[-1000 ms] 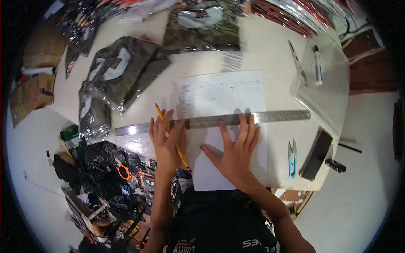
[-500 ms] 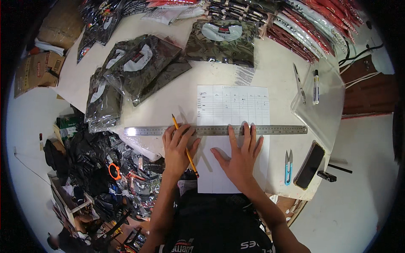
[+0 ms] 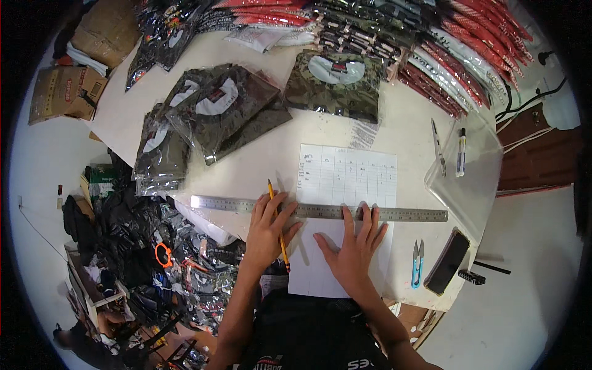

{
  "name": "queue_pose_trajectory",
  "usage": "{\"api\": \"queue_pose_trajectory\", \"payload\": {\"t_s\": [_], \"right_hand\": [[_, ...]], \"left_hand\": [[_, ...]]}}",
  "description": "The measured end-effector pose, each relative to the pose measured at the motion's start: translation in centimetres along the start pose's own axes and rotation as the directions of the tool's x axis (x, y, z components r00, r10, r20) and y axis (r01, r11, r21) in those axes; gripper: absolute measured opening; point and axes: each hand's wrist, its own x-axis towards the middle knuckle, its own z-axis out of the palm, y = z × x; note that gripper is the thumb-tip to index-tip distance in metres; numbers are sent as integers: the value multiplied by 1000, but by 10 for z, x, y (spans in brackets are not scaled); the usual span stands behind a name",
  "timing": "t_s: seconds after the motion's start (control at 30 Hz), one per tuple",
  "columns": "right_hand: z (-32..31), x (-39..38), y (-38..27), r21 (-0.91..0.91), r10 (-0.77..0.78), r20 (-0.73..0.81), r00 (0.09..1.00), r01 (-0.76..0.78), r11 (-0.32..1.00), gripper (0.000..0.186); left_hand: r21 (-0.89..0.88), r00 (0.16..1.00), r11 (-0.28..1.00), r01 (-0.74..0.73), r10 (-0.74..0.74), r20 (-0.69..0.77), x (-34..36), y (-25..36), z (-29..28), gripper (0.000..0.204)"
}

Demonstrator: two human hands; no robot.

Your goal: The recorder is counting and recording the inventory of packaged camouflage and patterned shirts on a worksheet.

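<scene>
A white sheet of paper [image 3: 320, 269] with a hand-drawn table on its upper part lies on the white table in front of me. Across it runs a long steel ruler [image 3: 412, 214], just below the table's rows. My left hand [image 3: 267, 234] has a yellow pencil [image 3: 284, 254] held along its fingers, point up and away from me, while its fingertips rest on the ruler left of the sheet. My right hand [image 3: 353, 250] lies with spread fingers, its fingertips on the ruler and the rest over the paper.
Bagged camouflage garments [image 3: 216, 111] lie far left, another bagged one [image 3: 333, 86] beyond the sheet. Stacked red and white packages [image 3: 456, 71] fill the back right. On the right are blue thread snips [image 3: 418, 265], a phone [image 3: 448, 262], a marker [image 3: 461, 153] and a knife-like tool [image 3: 438, 148].
The whole view has tilted, so the table and everything on it sit lower in the picture. Hands, pencil, ruler and sheet keep about the same places relative to each other.
</scene>
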Motion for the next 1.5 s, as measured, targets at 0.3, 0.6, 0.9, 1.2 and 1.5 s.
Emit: {"api": "queue_pose_trajectory", "payload": {"t_s": [0.3, 0.6, 0.9, 1.2, 1.5], "right_hand": [[-13, 12, 1, 24, -2, 15, 1000, 2, 1000, 68], [24, 200, 12, -21, -415, -216, 884, 421, 907, 41], [48, 213, 33, -39, -385, -141, 912, 384, 923, 42], [15, 200, 32, 39, -322, -149, 935, 331, 943, 41], [20, 263, 80, -76, -440, -29, 898, 437, 896, 73]], "left_hand": [[-28, 992, 999, -15, 12, -126, -3, -9, 0, 37], [324, 924, 946, 28, 99, -370, 82, -70, -38, 34], [370, 953, 918, 144, -28, -303, 98, -140, -39, 39], [277, 945, 953, 126, -31, -325, 111, -116, -58, 34], [16, 940, 948, -319, 319, -120, 237, -35, 39, 39]]}}
